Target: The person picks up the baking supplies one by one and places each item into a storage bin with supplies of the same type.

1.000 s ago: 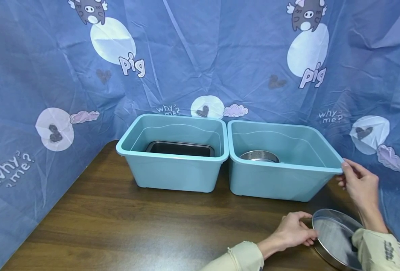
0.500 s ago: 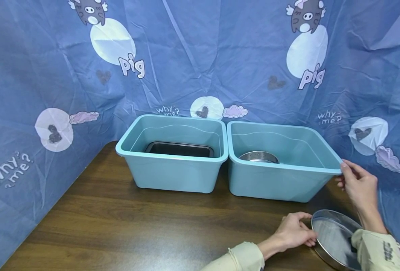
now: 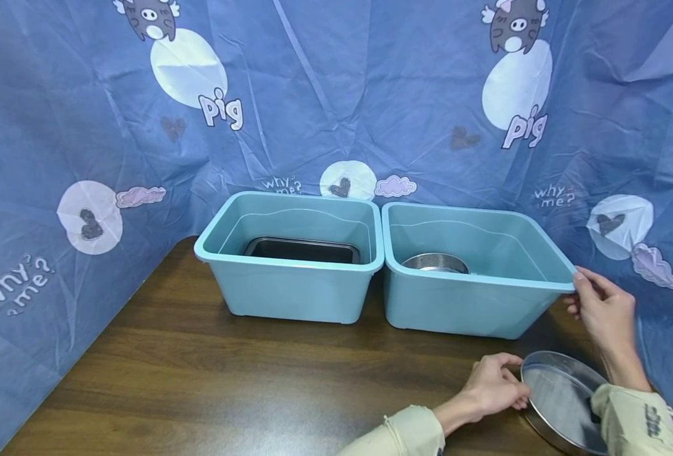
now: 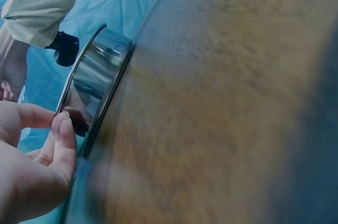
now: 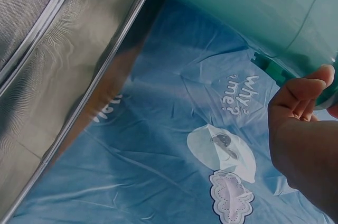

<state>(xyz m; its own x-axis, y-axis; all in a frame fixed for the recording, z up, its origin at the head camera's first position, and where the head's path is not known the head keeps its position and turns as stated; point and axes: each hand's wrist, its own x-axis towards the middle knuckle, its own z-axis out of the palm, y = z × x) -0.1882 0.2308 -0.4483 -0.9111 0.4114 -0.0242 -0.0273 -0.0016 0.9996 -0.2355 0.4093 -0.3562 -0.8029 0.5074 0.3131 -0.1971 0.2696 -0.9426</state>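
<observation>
Your left hand (image 3: 492,386) sits at the near right corner of the table (image 3: 228,373), its curled fingers pinching the left rim of the round metal sieve (image 3: 561,399), which lies just to the right of those fingers, on or barely above the wood; its base is hidden. Being round, the sieve has no long axis; its mesh faces up, and your right sleeve (image 3: 635,421) covers its right part while the frame cuts off its near edge. Your right hand (image 3: 604,310) is up at the right bin (image 3: 473,297), thumb and fingers closed on the rim at its near right corner, so the left hand is the one nearer the sieve. Inside that bin a metal bowl (image 3: 435,262) shows only in part behind the front wall. The left bin (image 3: 290,291) stands touching it, with a dark tray (image 3: 302,251) half hidden inside. The left wrist view is blurred and shows little beyond the sieve's shiny wall.
</observation>
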